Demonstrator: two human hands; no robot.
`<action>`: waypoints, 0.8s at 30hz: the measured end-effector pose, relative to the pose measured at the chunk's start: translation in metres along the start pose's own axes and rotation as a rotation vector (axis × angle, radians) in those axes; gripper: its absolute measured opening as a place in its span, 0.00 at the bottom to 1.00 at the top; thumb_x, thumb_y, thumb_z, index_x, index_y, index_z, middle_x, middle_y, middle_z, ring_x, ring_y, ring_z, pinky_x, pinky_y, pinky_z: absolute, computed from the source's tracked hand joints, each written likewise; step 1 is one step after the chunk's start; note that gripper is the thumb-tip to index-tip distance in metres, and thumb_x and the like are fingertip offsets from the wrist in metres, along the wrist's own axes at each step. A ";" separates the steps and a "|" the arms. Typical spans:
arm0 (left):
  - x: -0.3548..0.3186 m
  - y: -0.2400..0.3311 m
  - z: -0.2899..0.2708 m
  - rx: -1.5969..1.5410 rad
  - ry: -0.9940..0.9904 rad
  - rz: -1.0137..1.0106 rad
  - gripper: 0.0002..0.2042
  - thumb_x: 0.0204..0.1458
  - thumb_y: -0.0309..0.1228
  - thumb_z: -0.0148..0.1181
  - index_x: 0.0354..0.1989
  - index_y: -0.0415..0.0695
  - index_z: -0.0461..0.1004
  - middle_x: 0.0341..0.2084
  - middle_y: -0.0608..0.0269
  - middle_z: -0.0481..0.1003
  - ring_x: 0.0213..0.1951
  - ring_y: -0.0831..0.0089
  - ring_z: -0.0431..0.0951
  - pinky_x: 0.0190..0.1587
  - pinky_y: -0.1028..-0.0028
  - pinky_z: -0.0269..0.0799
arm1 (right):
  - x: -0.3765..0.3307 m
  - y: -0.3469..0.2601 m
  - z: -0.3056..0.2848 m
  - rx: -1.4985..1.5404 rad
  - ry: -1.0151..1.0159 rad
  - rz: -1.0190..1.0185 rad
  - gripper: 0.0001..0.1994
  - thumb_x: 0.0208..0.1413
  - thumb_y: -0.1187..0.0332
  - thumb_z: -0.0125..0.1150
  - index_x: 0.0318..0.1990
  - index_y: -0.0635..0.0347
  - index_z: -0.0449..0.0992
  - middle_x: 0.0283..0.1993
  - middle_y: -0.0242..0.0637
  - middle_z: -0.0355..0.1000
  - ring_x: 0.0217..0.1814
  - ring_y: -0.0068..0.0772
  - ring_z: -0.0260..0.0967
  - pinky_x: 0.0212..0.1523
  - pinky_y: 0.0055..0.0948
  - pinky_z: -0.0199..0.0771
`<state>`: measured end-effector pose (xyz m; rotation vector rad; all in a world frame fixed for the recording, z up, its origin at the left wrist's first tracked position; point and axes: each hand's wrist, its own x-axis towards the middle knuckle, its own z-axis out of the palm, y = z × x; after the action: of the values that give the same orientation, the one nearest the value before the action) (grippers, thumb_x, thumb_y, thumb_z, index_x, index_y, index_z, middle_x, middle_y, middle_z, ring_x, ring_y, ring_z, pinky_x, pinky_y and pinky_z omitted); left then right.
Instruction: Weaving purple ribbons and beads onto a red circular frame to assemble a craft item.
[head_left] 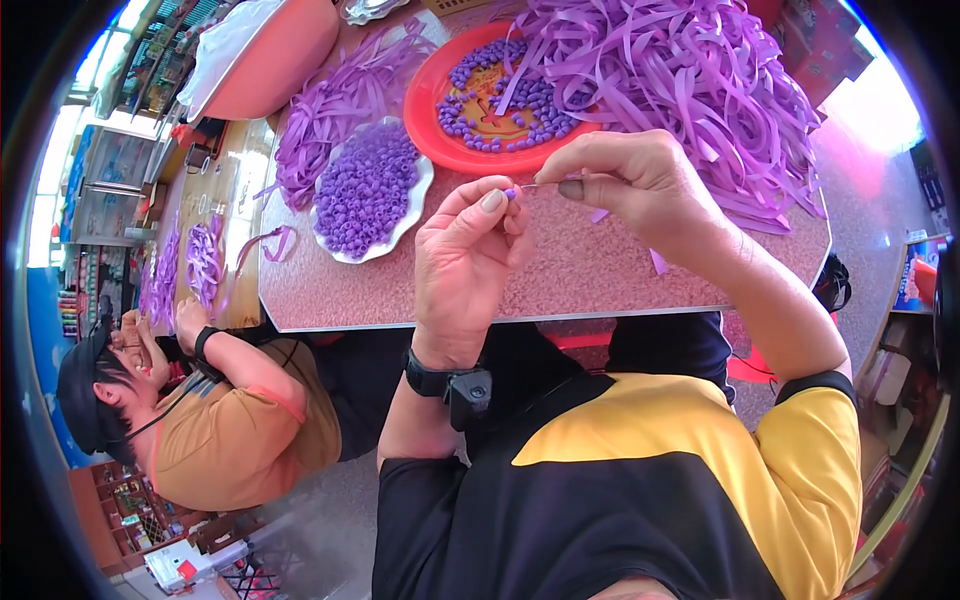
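While both hands meet above the near edge of the speckled pink tabletop, the head view shows the left hand curled, its thumb and forefinger pressed together on a small purple bead. The right hand is likewise closed to a pinch, holding a thin needle whose tip meets the bead. The two hands sit just beside each other, fingertips nearly touching. A dark watch wraps the left wrist. Behind the hands, a white dish holds purple beads, a red plate holds more, and a heap of purple ribbon strips lies partly over that plate. At the left, another person in an orange shirt sits by the tabletop.
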<state>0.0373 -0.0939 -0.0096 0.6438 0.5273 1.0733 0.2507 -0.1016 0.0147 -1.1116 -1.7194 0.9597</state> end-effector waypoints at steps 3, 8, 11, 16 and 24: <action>0.000 -0.003 0.003 -0.005 0.016 -0.030 0.08 0.61 0.25 0.57 0.46 0.35 0.75 0.33 0.60 0.77 0.34 0.75 0.76 0.30 0.74 0.68 | -0.001 0.002 0.000 -0.071 0.005 -0.016 0.07 0.56 0.80 0.62 0.42 0.64 0.81 0.34 0.32 0.78 0.37 0.18 0.73 0.39 0.22 0.73; 0.000 -0.006 0.000 0.029 0.011 -0.019 0.09 0.62 0.26 0.55 0.47 0.36 0.74 0.40 0.57 0.78 0.36 0.73 0.72 0.31 0.74 0.66 | 0.000 0.000 0.000 -0.139 -0.001 -0.052 0.07 0.56 0.80 0.63 0.42 0.65 0.81 0.34 0.37 0.78 0.37 0.23 0.75 0.40 0.25 0.75; 0.000 -0.007 0.002 0.017 0.023 -0.002 0.09 0.63 0.26 0.55 0.47 0.36 0.74 0.40 0.57 0.78 0.36 0.73 0.73 0.31 0.74 0.67 | 0.000 0.001 -0.001 -0.170 0.010 -0.081 0.07 0.55 0.80 0.63 0.41 0.65 0.81 0.34 0.40 0.78 0.37 0.26 0.76 0.40 0.26 0.75; 0.002 -0.006 0.004 0.033 0.041 0.016 0.08 0.62 0.26 0.56 0.46 0.35 0.75 0.36 0.58 0.78 0.34 0.74 0.75 0.30 0.74 0.68 | 0.000 0.003 0.000 -0.167 0.022 -0.121 0.07 0.54 0.81 0.63 0.41 0.65 0.81 0.34 0.40 0.78 0.37 0.28 0.77 0.39 0.27 0.75; 0.004 -0.004 0.007 0.060 0.050 0.038 0.08 0.62 0.25 0.57 0.45 0.34 0.75 0.32 0.59 0.78 0.33 0.74 0.77 0.30 0.74 0.70 | -0.001 0.002 0.000 -0.140 0.046 -0.134 0.08 0.54 0.82 0.62 0.41 0.65 0.81 0.34 0.40 0.78 0.37 0.29 0.77 0.39 0.27 0.75</action>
<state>0.0464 -0.0933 -0.0079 0.6834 0.5946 1.1148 0.2516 -0.1013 0.0125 -1.0835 -1.8208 0.7346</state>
